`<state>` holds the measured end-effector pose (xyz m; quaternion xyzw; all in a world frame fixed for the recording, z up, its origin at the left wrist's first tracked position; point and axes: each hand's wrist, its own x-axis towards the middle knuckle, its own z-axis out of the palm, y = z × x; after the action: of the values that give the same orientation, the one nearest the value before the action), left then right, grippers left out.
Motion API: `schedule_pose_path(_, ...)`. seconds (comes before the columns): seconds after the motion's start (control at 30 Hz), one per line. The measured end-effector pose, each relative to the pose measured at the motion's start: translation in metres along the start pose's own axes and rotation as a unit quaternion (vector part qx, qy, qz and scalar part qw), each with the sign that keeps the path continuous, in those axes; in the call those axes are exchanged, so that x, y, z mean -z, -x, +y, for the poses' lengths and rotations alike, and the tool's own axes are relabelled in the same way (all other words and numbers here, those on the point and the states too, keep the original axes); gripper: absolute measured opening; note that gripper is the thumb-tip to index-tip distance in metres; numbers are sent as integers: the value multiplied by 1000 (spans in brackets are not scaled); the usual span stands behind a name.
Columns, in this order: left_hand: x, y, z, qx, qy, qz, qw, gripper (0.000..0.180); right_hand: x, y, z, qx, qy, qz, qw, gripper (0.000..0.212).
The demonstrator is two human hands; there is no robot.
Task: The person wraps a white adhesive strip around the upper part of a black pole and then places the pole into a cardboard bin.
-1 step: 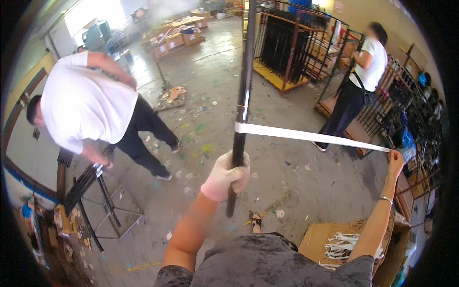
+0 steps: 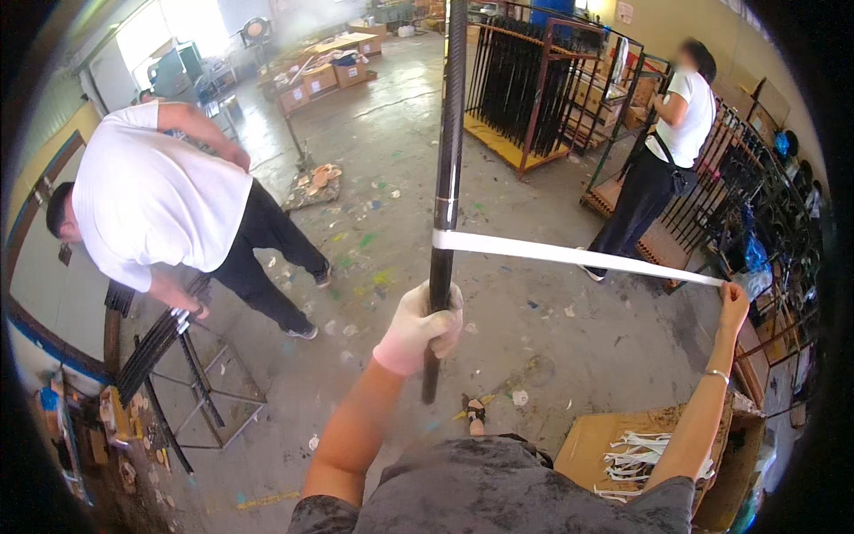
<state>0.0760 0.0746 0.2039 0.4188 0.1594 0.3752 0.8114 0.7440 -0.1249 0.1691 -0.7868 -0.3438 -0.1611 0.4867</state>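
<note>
My left hand (image 2: 420, 331), in a white glove, is closed around the lower part of a long black tube (image 2: 445, 191) held upright. Its top runs out of view; its lower end sticks out below my fist. A white strip of tape (image 2: 569, 254) circles the tube just above that hand and stretches taut to the right, sloping slightly down. Far out to the right, my bare right hand (image 2: 733, 301) pinches the strip's other end between fingers and thumb. A bracelet shows on that wrist.
Below my right arm, a cardboard box (image 2: 583, 445) bears several loose white strips (image 2: 636, 458). At left, a person in white (image 2: 169, 191) bends over black tubes (image 2: 156, 351) on a metal stand (image 2: 236, 418). Another person (image 2: 680, 133) stands at right among metal racks (image 2: 534, 98).
</note>
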Motion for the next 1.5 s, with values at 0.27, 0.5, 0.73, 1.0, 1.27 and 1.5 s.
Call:
schedule_pose_path(0.27, -8, -18, -9, -124, -71, 0, 990, 31, 48, 27, -30, -40, 53, 13, 998, 19)
schedule_pose_path(0.5, 1, -19, 1, -65, 53, -50, 995, 25, 73, 22, -15, -48, 36, 13, 998, 22)
schedule_pose_path(0.73, -2, -24, 1, -86, -110, -22, 990, 51, 98, 15, -3, -55, 60, 3, 997, 23)
schedule_pose_path(1.0, -3, -35, -5, -83, -109, -15, 990, 28, 127, 24, 23, -59, 99, 39, 993, 24)
schedule_pose_path(1.27, -10, -39, -11, -101, -116, 12, 988, 27, 149, 30, 24, -32, 109, 37, 993, 24)
schedule_pose_path(1.5, -7, -43, -12, -52, -35, 0, 998, 16, 160, 31, 55, -8, 123, 12, 992, 19)
